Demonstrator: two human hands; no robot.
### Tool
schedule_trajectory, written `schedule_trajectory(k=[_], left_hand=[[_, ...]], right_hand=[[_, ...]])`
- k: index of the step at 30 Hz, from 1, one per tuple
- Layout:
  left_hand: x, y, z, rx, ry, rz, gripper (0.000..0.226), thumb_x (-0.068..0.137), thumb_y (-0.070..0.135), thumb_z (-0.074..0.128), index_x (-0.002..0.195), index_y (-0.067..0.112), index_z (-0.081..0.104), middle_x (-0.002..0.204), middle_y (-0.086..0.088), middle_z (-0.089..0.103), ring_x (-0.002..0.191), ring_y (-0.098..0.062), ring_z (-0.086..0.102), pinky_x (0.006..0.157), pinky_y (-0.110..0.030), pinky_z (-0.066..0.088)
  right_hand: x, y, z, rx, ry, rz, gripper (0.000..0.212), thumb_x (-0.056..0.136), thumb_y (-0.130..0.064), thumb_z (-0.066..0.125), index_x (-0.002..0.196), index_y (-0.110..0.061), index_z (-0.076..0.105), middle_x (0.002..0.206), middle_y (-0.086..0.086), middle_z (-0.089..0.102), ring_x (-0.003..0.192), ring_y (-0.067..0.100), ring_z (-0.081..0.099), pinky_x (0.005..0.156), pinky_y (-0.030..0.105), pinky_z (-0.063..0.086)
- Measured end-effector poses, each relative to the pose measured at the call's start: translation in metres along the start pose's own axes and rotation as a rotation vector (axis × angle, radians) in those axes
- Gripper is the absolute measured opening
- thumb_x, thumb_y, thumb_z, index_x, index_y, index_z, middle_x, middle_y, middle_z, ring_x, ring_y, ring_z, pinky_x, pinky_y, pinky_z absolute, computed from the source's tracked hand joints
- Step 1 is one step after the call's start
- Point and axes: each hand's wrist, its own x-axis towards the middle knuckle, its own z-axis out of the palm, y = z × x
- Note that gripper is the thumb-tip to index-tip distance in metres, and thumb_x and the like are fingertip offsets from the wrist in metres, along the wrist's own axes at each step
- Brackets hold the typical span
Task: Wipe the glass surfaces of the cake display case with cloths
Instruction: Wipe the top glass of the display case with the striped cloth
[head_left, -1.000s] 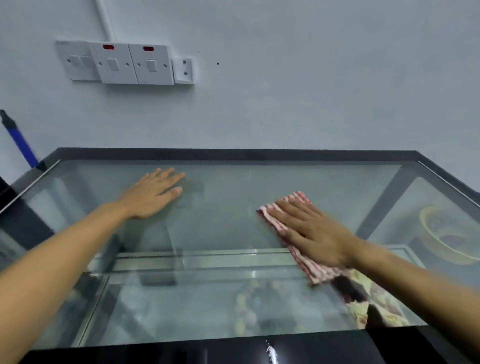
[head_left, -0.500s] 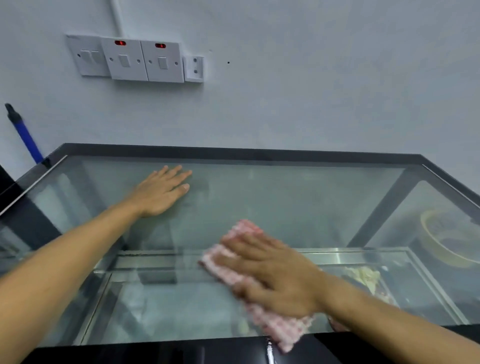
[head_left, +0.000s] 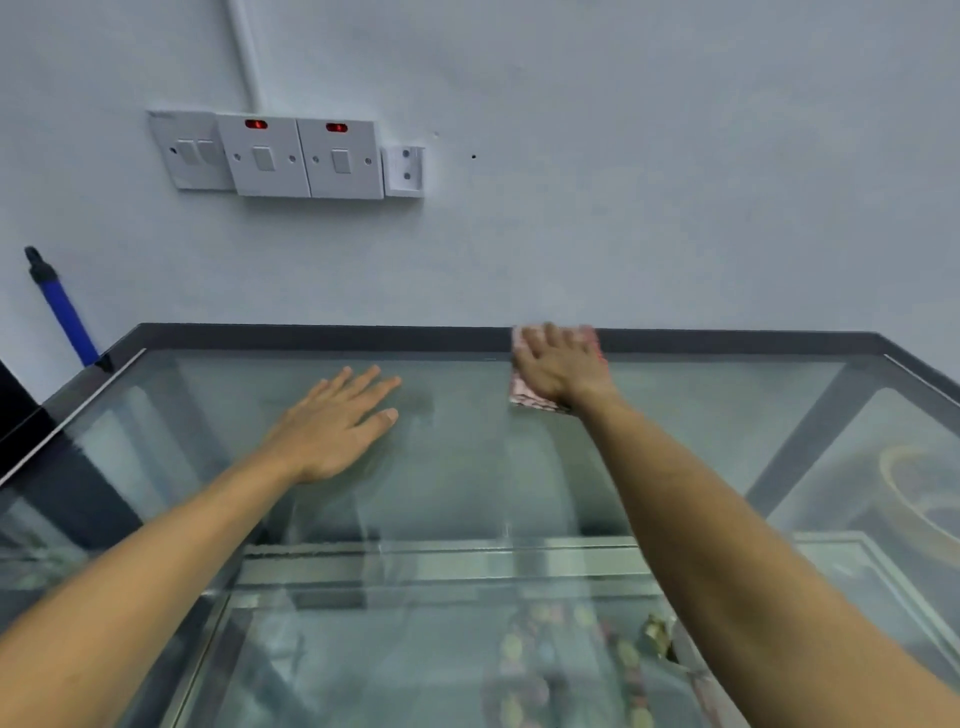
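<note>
The glass top of the display case (head_left: 467, 467) fills the lower half of the head view, framed in dark grey. My left hand (head_left: 332, 421) lies flat on the glass left of centre, fingers straight and spread. My right hand (head_left: 558, 364) presses a red-and-white checked cloth (head_left: 524, 395) flat against the glass at its far edge, partly over the dark frame by the wall. Most of the cloth is hidden under the hand, which looks blurred.
A row of white wall switches (head_left: 291, 156) sits above the case. A blue handle (head_left: 65, 312) leans on the wall at the left. Through the glass I see shelves with decorated items (head_left: 545, 665) and a pale bowl (head_left: 924, 493) at the right.
My right hand has slid the cloth from the near part of the glass up to the far edge by the wall. My left hand has stayed flat in the same place.
</note>
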Motion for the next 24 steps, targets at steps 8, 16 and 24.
schedule_trajectory(k=[8, 16, 24], left_hand=[[-0.002, 0.004, -0.004, -0.066, -0.011, -0.015, 0.079, 0.096, 0.071, 0.006, 0.166, 0.034, -0.002, 0.171, 0.017, -0.013, 0.158, -0.008, -0.014, 0.130, -0.033, -0.006], [0.001, -0.001, 0.003, -0.049, 0.004, -0.011, 0.104, 0.075, 0.093, -0.007, 0.164, 0.041, -0.001, 0.169, 0.020, -0.012, 0.158, -0.008, -0.015, 0.130, -0.035, -0.006], [0.001, 0.000, 0.000, -0.075, -0.013, -0.021, 0.078, 0.096, 0.076, 0.001, 0.164, 0.038, -0.001, 0.169, 0.021, -0.010, 0.157, -0.004, -0.013, 0.129, -0.031, -0.008]], right_hand=[[-0.104, -0.034, 0.016, -0.038, -0.077, -0.640, 0.055, 0.109, -0.055, 0.011, 0.162, -0.045, 0.003, 0.173, -0.011, 0.001, 0.159, 0.012, -0.006, 0.128, 0.036, -0.009], [-0.027, 0.118, -0.015, -0.014, -0.051, -0.040, 0.072, 0.097, -0.066, 0.005, 0.164, -0.041, 0.006, 0.173, -0.009, 0.001, 0.160, 0.013, -0.002, 0.128, 0.033, -0.009], [-0.011, -0.065, 0.015, -0.010, -0.082, -0.283, 0.061, 0.107, -0.055, 0.012, 0.165, -0.036, 0.006, 0.174, 0.000, 0.000, 0.160, 0.027, -0.001, 0.128, 0.047, -0.008]])
